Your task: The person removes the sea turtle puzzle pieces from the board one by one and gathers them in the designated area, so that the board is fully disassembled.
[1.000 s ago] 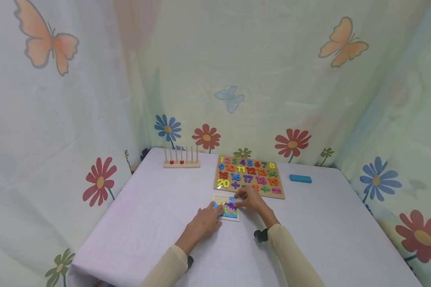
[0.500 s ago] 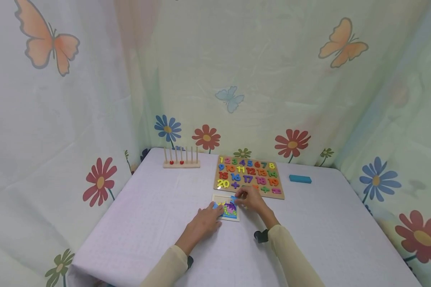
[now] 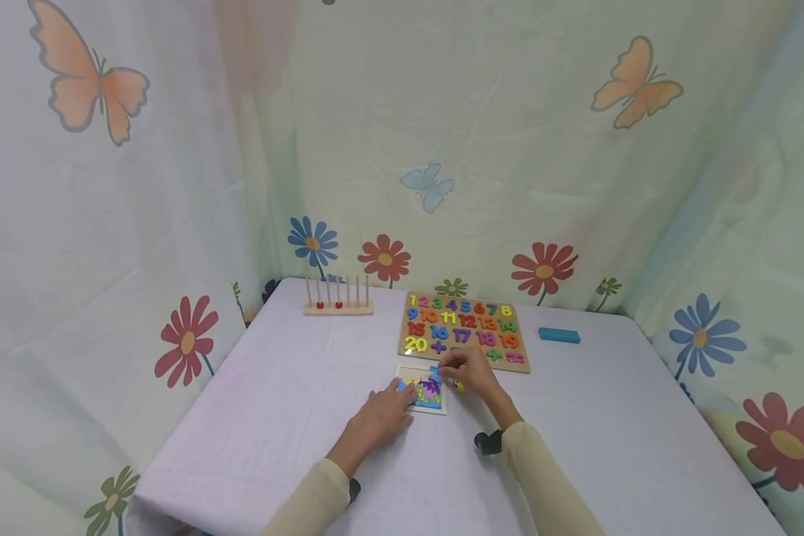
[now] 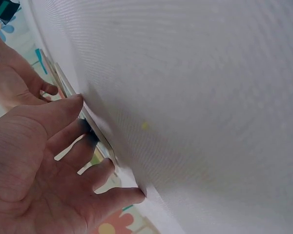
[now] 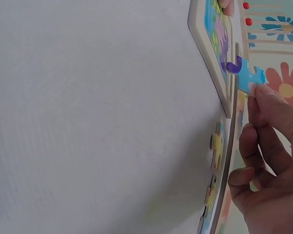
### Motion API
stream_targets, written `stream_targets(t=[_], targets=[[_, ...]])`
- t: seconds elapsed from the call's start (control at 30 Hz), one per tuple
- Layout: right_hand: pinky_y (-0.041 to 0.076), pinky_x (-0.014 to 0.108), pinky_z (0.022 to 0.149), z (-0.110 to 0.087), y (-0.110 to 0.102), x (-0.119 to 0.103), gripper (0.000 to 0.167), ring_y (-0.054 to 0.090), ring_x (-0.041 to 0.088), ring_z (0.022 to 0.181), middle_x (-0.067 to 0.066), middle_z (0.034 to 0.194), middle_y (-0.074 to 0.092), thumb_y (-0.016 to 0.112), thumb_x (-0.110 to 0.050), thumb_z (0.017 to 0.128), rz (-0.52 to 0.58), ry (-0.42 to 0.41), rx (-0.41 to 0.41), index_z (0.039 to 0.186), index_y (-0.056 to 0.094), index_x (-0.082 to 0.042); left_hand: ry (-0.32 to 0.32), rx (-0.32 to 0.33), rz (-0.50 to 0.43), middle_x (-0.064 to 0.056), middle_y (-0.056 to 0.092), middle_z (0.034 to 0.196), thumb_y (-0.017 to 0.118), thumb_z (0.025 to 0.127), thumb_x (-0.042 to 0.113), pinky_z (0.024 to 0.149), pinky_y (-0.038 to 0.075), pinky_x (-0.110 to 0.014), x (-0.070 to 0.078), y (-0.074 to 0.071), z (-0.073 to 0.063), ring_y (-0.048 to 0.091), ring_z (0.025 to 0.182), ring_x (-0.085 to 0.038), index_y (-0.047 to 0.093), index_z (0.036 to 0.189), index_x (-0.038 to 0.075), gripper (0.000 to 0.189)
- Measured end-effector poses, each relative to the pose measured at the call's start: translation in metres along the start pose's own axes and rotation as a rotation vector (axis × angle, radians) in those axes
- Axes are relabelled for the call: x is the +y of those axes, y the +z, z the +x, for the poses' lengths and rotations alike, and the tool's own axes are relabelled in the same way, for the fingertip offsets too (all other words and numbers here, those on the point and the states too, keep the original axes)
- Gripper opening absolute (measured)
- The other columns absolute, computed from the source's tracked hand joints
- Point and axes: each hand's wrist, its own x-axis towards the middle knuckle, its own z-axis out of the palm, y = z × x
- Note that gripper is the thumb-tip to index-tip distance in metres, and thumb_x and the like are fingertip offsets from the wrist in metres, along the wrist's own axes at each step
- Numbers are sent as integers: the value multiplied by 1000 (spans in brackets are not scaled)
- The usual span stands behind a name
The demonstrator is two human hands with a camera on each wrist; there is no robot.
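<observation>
A small wooden jigsaw tray (image 3: 432,410) lies on the table, part filled with a purple, yellow, green and blue picture. My left hand (image 3: 382,413) rests with extended fingers over the tray's left side. From the left wrist view, the left hand's (image 4: 39,165) fingertips are at the tray's edge. Between thumb and forefinger, my right hand (image 3: 472,372) pinches a blue jigsaw piece (image 5: 248,75) with a purple curve on it. The right wrist view has that piece raised on edge beside the tray's picture. Loose yellow jigsaw pieces (image 5: 217,146) lie to the right of the tray.
Just behind the tray lies a wooden number board (image 3: 522,367) with coloured numerals. A peg stand (image 3: 338,311) with red beads is at the back left, and a teal block (image 3: 559,335) at the back right. Printed curtains (image 3: 348,112) surround the table.
The right hand has shifted and turned slightly with the blue piece at the tray's upper right corner, bringing a loose yellow piece into sight beneath it. The left hand stays in place.
</observation>
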Motion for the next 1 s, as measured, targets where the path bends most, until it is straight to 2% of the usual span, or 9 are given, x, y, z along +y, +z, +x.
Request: stream_targets(t=[0.1,0.23,0.37,0.57,0.77,1.0], targets=[[55,27,73,-2,-3,1,6,65,18,84,1,92,78,82,-10,96,13,17,6,99,83,-4,0,-2,3,-6,50,166,70,107,30,123,40,-61,1,0,0,38,160,-31,56,158,16,55],[57,26,73,-5,-7,2,8,67,20,87,4,99,80,80,-13,99,55,79,9,104,85,-9,-8,-12,7,-6,49,167,70,107,31,124,39,-60,2,0,0,36,160,-30,56,159,17,56],[58,26,73,-7,-15,5,12,70,20,87,6,99,80,78,-14,101,126,143,11,109,84,-7,-18,-23,-5,-6,48,168,69,107,31,125,38,-60,3,-2,-1,35,161,-30,55,160,17,56],[63,26,76,-11,-33,5,12,73,24,85,9,93,79,75,-7,102,191,135,30,109,81,0,-3,-14,-22,-7,48,168,69,107,29,125,37,-61,2,-5,-4,35,161,-31,55,159,16,56],[63,23,76,-19,-53,9,14,71,25,84,12,93,77,73,-6,103,179,116,24,111,79,3,0,0,-48,-7,47,168,69,107,28,126,36,-60,0,-5,-5,35,161,-32,55,159,15,55],[62,22,75,-27,-75,23,17,68,19,79,13,92,77,72,-6,103,102,138,31,115,78,6,2,-8,-59,-8,47,169,69,107,29,127,35,-59,-2,-3,-4,34,161,-31,54,160,16,56]])
